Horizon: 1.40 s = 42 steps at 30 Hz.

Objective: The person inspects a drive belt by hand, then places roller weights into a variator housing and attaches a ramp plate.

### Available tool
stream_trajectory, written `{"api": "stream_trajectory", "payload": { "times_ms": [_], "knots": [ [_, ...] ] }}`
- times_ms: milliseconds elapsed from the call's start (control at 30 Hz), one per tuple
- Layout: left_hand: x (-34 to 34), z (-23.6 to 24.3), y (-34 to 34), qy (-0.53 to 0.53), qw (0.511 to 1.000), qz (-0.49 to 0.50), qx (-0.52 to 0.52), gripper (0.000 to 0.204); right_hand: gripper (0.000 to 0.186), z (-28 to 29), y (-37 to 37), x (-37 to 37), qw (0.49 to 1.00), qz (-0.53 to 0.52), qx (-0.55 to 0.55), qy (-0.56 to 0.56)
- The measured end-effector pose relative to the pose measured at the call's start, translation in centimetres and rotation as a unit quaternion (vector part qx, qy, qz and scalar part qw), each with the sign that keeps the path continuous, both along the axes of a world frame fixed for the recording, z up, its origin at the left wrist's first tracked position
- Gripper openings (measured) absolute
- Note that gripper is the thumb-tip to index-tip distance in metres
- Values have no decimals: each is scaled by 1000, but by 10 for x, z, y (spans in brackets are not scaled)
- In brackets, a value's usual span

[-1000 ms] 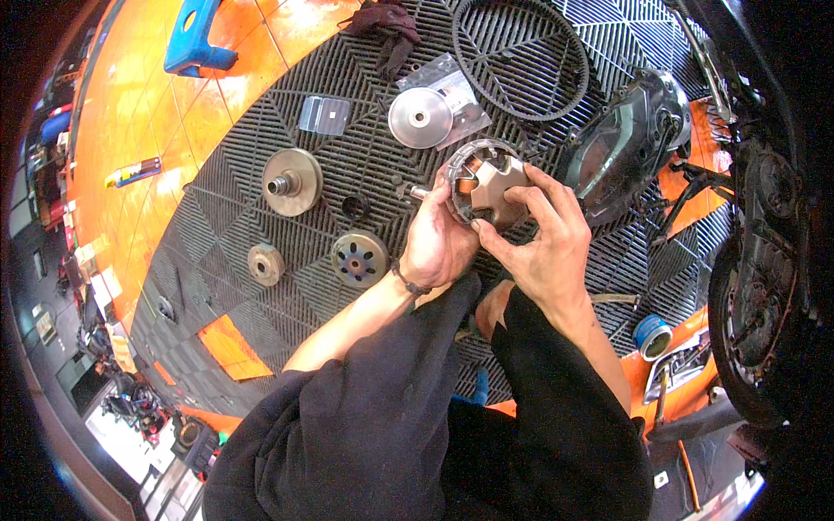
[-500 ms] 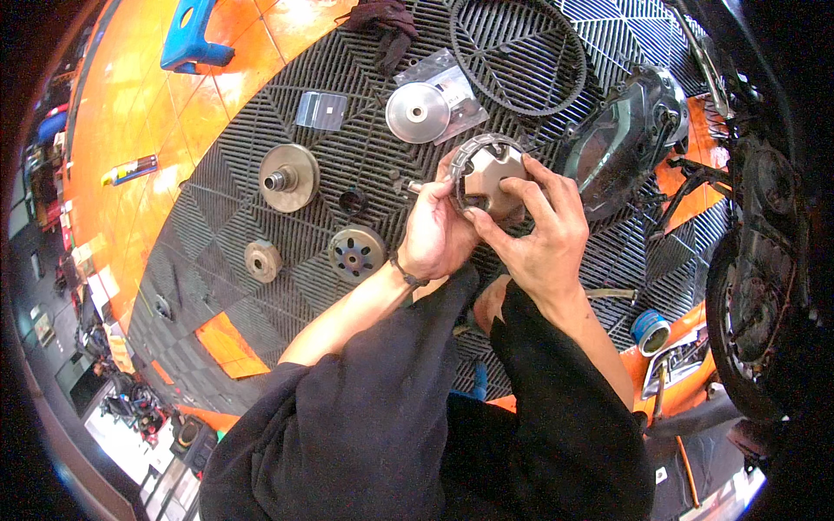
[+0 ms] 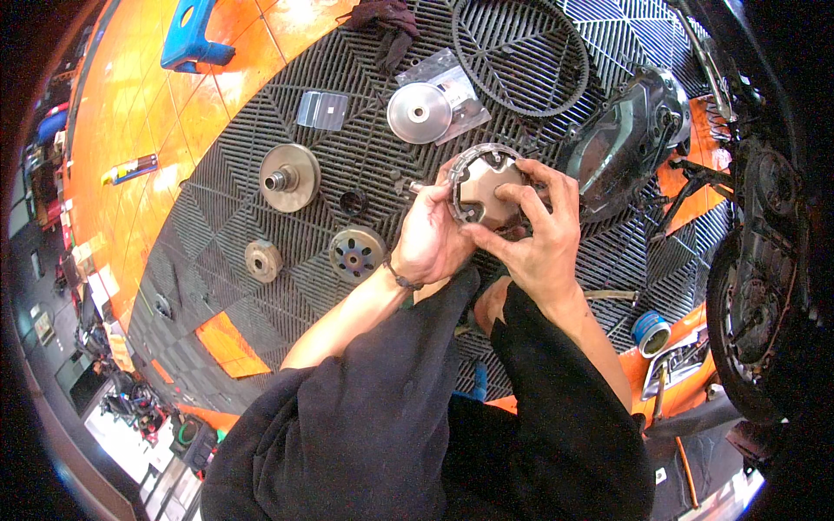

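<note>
A round metal scooter variator [image 3: 488, 193] with a notched rim and a raised, lobed plate is held between my two hands above the mat. My left hand [image 3: 432, 240] cups its left side and underside, with some fingers hidden behind it. My right hand [image 3: 547, 227] grips the right edge, thumb at the lower rim and fingers bent over the plate. A silver pulley disc [image 3: 417, 113] rests on a clear plastic bag [image 3: 465, 91] beyond. Left of my hands lie a pulley half with a hub [image 3: 291, 179], a slotted round plate [image 3: 357, 254] and a black ring [image 3: 353, 202].
A toothed drive belt [image 3: 532, 114] lies at the far side of the black ribbed mat [image 3: 226, 226]. To the right are a dark engine cover [image 3: 617, 143] and a motorbike wheel [image 3: 749, 326]. A small metal hub [image 3: 263, 261], a blue tin [image 3: 650, 332] and a dark cloth [image 3: 387, 22] lie around.
The variator has tilted slightly, its face showing rounder, and sits a little lower. My right fingers have shifted a little on it; both hands keep their hold.
</note>
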<state>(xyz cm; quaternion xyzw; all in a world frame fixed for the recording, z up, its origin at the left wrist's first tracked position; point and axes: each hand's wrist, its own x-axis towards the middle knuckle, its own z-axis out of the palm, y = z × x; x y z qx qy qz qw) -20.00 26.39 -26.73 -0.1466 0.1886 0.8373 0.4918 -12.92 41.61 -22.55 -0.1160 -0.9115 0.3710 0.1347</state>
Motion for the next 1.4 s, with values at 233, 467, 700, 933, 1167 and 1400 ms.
{"api": "stream_trajectory", "payload": {
  "times_ms": [233,467,700,933,1167,1400],
  "knots": [
    [-9,4,-10,-5,999,-23,-29,61,43,-9,7,3,997,73,6,37],
    [-12,8,-16,77,992,-47,-92,67,64,-8,6,6,988,-45,-109,99],
    [-6,0,-20,94,979,-43,-174,65,51,-26,7,23,991,129,45,-7],
    [8,-21,-46,110,948,-101,-280,58,72,-29,20,33,993,117,-25,2],
    [18,-30,-42,16,971,-155,-181,52,71,-47,17,56,958,268,-65,-79],
    [16,-46,-46,-38,983,-138,-115,42,55,-44,18,53,961,244,-108,-77]
  ]
}}
